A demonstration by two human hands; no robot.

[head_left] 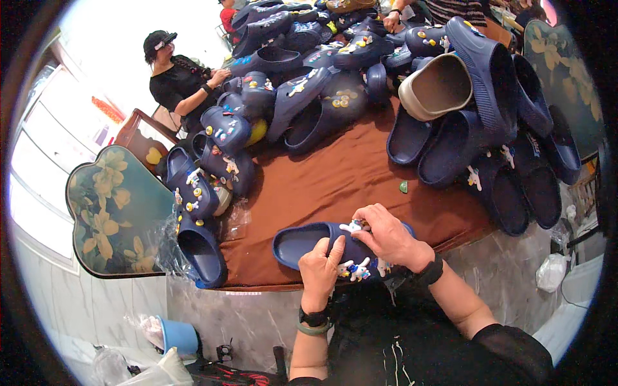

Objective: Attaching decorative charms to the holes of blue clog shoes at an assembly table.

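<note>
A navy blue foam clog [295, 246] lies on its side at the near edge of the table, heel to the left. My left hand [320, 265] grips its near edge by the middle, thumb lying on top. With a pinch of thumb and fingers, my right hand [391, 239] holds a small white cartoon shoe charm [353, 226] against the clog's upper. Several white, blue and yellow charms [358, 269] sit on the near side of that upper. The clog's toe is mostly hidden behind my right hand.
Navy clogs with charms [225, 128] are heaped along the left and far side; more clogs [450, 145] and a beige one [436, 87] stand right. A small green piece [403, 186] lies on the brown cloth [309, 186]. A co-worker [183, 83] stands at left. A blue bucket [179, 336] is below.
</note>
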